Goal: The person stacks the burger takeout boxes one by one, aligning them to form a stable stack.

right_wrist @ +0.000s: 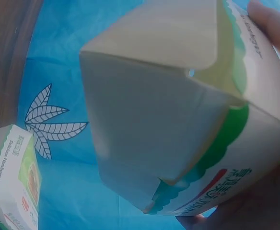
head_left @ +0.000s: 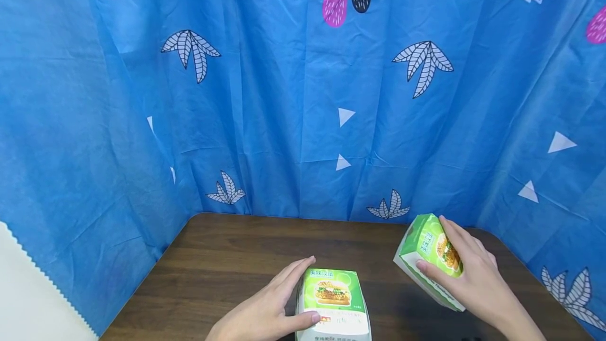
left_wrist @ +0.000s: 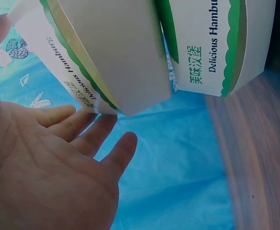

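Note:
My left hand grips a green-and-white cardboard hamburger box at the front middle of the table. Its thumb lies over the lid and its fingers reach the far left edge. The left wrist view shows this box tilted and close beside another hamburger box; whether they touch, I cannot tell. To the right, my right hand holds a tilted hamburger box between thumb and fingers, above the table. From the right wrist, that box shows its plain white underside and folded flaps.
Dark brown wood covers the table. A blue patterned curtain hangs along its back and both sides. At the lower left a pale sheet with a zigzag edge shows beside the curtain.

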`<state>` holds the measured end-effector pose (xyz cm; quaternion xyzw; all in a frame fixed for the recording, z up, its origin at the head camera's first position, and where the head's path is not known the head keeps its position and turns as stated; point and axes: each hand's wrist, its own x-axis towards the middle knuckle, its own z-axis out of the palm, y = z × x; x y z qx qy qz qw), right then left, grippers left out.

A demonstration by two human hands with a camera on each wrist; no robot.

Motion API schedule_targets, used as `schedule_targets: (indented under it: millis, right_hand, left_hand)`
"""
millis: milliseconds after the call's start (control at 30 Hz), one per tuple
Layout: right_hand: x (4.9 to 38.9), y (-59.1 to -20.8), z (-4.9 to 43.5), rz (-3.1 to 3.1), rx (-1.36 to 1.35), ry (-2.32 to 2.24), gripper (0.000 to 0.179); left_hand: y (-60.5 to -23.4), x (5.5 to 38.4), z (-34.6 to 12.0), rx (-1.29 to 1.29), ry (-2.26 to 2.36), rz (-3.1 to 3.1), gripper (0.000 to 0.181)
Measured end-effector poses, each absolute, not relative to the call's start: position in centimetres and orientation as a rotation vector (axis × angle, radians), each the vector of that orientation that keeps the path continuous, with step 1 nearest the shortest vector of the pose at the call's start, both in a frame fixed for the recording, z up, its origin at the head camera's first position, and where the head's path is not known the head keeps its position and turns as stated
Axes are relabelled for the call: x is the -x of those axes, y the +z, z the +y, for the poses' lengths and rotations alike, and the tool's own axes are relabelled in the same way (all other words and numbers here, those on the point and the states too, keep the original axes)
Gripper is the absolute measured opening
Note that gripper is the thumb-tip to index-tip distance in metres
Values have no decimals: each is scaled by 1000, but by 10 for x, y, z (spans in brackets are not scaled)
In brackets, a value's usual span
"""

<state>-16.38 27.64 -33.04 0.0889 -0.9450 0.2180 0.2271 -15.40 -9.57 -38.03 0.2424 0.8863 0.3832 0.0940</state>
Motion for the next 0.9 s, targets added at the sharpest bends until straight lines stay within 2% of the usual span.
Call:
schedule_targets:
  millis: [367, 900]
  right_hand:
    - [160, -323, 262, -2555, -239, 660, 95]
    - [151, -317, 241, -2569, -368, 721, 92]
  left_hand:
    - [-380, 153, -97, -748, 1113, 2666, 84]
    - [-379, 153, -97, -760, 1114, 2669, 84]
